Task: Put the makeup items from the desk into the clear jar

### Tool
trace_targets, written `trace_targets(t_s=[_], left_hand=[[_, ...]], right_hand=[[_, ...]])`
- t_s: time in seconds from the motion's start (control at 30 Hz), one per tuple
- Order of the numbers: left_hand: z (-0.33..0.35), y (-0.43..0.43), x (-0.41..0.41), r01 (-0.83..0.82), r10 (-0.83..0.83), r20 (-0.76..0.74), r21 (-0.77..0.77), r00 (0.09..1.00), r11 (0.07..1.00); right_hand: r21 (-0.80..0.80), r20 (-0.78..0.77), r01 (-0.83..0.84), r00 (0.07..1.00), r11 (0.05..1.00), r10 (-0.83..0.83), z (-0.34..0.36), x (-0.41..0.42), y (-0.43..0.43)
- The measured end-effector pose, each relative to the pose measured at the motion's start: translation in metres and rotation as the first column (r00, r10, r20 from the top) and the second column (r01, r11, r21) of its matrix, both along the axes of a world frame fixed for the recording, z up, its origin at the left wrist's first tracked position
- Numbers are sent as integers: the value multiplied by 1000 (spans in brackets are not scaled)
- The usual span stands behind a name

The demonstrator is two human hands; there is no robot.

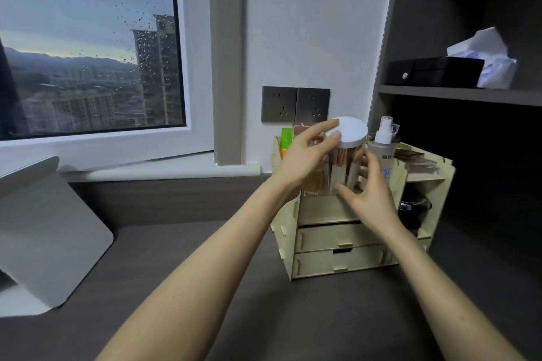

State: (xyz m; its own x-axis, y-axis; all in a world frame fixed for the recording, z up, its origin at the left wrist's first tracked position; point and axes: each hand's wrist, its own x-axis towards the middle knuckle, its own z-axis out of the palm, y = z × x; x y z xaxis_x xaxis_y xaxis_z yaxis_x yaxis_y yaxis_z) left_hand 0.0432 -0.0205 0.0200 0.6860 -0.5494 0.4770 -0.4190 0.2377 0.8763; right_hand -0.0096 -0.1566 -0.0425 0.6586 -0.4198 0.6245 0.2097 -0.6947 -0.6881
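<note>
A clear jar (344, 167) with a white round lid (353, 130) stands in the top of a pale wooden organizer (337, 255). Several pale-handled makeup brushes show through its wall. My left hand (308, 155) wraps the jar's left side near the top, thumb and fingertip touching the lid's edge. My right hand (369, 190) holds the jar's lower right side with fingers spread around it. No loose makeup items show on the dark desk (293, 316).
A spray bottle (382, 143) stands just right of the jar, a green and orange tube (286, 141) to its left. The organizer has two drawers. A grey stand (50, 237) sits at the desk's left. A black box (434, 70) and tissues rest on a shelf.
</note>
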Motion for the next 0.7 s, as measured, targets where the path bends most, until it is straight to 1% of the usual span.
trace_targets(t_s=[0.13,0.2,0.3,0.4,0.47,0.53,0.63,0.67,0.7], left_hand=[[-1,-10,9,-96,94,52,40,994,995],[-1,-15,13,-171,168,73,44,983,984],[0,-28,15,-315,312,66,49,948,948],[0,-35,15,-382,381,51,36,923,923],[-1,-33,14,-361,359,59,27,931,932],[-3,-31,18,-305,301,65,63,951,950],[-4,-24,15,-213,206,63,139,976,967],[-2,-19,14,-190,184,56,127,981,974],[2,-14,11,-180,180,8,100,984,979]], right_hand=[[-141,-96,97,989,985,-111,4,1,-4],[-190,-148,149,973,970,-178,7,0,-3],[-245,-225,222,934,944,-278,8,0,0],[-275,-254,272,904,922,-342,8,3,4],[-277,-264,296,891,914,-369,6,5,6],[-282,-262,319,882,905,-393,2,8,7],[-304,-303,348,848,887,-436,3,6,14],[-327,-279,370,842,870,-463,3,5,15],[-344,-258,404,828,848,-499,5,1,19]])
